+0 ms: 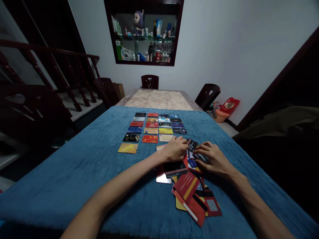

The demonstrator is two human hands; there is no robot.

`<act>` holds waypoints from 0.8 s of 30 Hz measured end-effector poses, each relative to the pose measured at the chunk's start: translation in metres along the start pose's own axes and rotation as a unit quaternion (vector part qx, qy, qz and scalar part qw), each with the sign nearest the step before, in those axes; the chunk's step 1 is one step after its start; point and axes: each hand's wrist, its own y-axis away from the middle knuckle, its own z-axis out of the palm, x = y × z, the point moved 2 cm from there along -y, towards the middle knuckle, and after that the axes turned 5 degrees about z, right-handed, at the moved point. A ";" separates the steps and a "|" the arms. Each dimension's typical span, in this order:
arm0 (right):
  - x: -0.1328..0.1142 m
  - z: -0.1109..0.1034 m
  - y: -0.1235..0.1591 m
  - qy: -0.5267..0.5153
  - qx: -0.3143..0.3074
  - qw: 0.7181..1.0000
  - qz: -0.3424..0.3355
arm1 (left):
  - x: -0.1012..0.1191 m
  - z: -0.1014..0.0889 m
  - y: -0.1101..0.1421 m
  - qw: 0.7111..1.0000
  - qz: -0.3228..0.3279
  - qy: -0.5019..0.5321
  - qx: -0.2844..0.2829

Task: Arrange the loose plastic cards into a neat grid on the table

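My left hand (176,148) has its fingers curled down at the upper left of a loose pile of plastic cards; what they hold, if anything, is hidden. My right hand (214,159) rests on the pile's upper right side, fingers apart, touching the cards. A black card (191,145) lies between the hands, and a small blue card (192,162) shows just below. Lower in the pile are a black striped card (175,168), a dark red card (186,186) and an orange-red card (193,207). Beyond my left hand, several cards lie face up in columns, with a yellow card (128,148) nearest.
A blue cloth (99,169) covers the near part of the table, with a patterned tabletop (159,99) beyond it. Dark chairs (207,95) stand around. A wall cabinet (144,39) holds bottles and a plush toy. A red bag (229,105) sits at right.
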 end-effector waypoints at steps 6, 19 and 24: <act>-0.002 -0.001 0.000 0.005 0.002 1.000 -0.011 | -0.004 0.010 -0.019 0.998 -0.038 0.025 -0.032; -0.003 0.003 0.001 0.068 0.035 0.994 -0.073 | -0.003 0.018 -0.019 0.995 -0.037 0.035 -0.088; -0.004 0.003 0.000 0.052 0.034 0.995 -0.077 | -0.003 0.014 -0.020 0.995 -0.029 0.038 -0.085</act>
